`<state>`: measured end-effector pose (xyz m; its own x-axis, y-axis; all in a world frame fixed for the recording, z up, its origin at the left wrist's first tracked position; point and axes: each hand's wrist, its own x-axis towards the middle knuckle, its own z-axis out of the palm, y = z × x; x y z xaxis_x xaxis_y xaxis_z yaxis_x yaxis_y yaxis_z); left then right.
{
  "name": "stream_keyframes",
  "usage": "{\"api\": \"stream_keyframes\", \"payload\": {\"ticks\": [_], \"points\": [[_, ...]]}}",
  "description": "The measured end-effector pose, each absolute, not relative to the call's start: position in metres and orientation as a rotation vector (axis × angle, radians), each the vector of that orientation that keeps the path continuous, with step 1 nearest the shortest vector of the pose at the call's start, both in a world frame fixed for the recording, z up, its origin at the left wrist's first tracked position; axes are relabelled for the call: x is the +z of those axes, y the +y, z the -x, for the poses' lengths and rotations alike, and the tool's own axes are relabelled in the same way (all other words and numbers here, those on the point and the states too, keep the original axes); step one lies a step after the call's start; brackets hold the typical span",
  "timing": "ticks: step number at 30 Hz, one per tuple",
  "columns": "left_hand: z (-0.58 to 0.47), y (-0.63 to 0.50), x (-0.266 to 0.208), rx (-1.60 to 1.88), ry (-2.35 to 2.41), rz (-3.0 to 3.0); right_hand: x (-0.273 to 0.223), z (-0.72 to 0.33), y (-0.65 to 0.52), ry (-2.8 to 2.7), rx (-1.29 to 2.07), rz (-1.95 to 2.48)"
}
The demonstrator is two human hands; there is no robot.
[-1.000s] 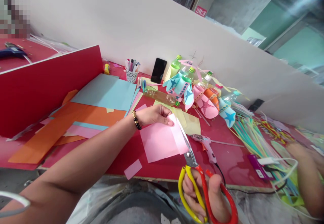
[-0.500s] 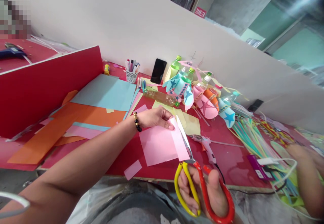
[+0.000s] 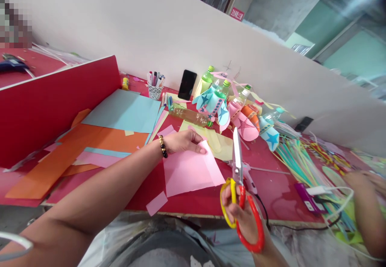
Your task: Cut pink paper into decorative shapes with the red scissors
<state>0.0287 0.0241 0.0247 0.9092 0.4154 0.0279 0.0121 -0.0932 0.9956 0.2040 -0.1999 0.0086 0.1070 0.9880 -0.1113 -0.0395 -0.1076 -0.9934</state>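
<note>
My left hand (image 3: 189,141) pinches the top edge of a pink sheet of paper (image 3: 187,172), which has a folded strip along its right side. In my right hand (image 3: 243,214) is a pair of scissors (image 3: 237,156) with one yellow and one red handle. The blades are closed, point upward and stand apart from the paper, to its right. A small pink paper piece (image 3: 157,203) lies near the table's front edge. Behind the scissors a pink glue gun (image 3: 249,178) rests on the red table, partly hidden.
Blue paper (image 3: 123,110) and orange paper (image 3: 54,160) lie at left beside a red divider (image 3: 60,102). Behind are a pen cup (image 3: 155,91), a phone (image 3: 187,85), a lying bottle (image 3: 188,115) and several paper-decorated bottles (image 3: 221,98). A co-worker's arm (image 3: 366,210) is at right.
The scissors have closed and moved up and to the right, away from the paper's right edge. My left hand keeps its hold on the pink sheet, almost unmoved.
</note>
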Motion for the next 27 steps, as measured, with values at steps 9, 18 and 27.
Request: {"api": "stream_keyframes", "payload": {"ticks": [9,18,27], "points": [[-0.034,0.022,0.019,0.314,0.375,-1.780,0.004,-0.209,-0.158,-1.057,0.882,1.457],[-0.029,0.038,0.011,0.464,0.713,-1.592,0.032,-0.246,-0.113,-1.171,0.682,1.671],[-0.029,0.041,0.007,0.613,0.731,-1.289,0.031,-0.266,-0.078,-1.077,0.648,1.769]]}}
